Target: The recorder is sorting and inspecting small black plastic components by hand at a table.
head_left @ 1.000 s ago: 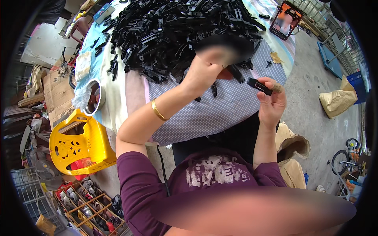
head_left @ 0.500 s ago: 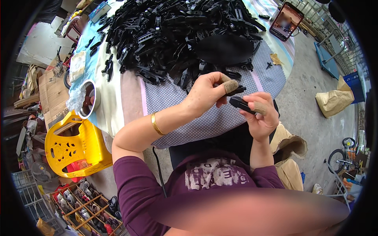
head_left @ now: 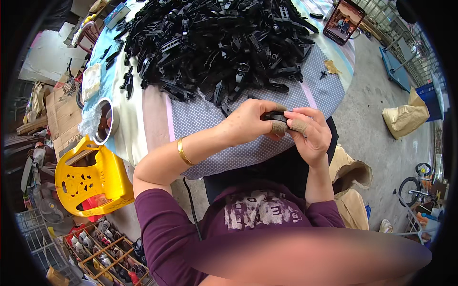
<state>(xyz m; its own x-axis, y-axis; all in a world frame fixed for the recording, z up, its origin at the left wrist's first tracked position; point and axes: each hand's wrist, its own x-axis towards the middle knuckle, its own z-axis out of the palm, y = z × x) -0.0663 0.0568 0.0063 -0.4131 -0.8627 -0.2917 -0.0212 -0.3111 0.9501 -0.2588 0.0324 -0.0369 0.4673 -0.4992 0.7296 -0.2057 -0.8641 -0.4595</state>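
Observation:
My left hand [head_left: 252, 119] pinches a small, long black plastic piece [head_left: 275, 116] between thumb and fingers, just above the near edge of the table. From the other side, the fingertips of my right hand [head_left: 312, 136] grip the same end region of black plastic, so the hands nearly touch. Whether one piece or two joined pieces are held cannot be made out. Tan wraps cover some fingers on both hands. Beyond my hands lies a big heap of similar black clip-like plastic parts [head_left: 210, 52].
A patterned cloth covers the round table [head_left: 205, 157]. At the right edge stands a phone [head_left: 344, 22]. On the left are a metal bowl [head_left: 114, 125], a white folded cloth [head_left: 91, 81] and a yellow chair [head_left: 117, 186]. An open paper sack [head_left: 353, 174] sits beside my right arm.
My hands have come together. The black piece in my right hand has moved left to meet the one in my left hand.

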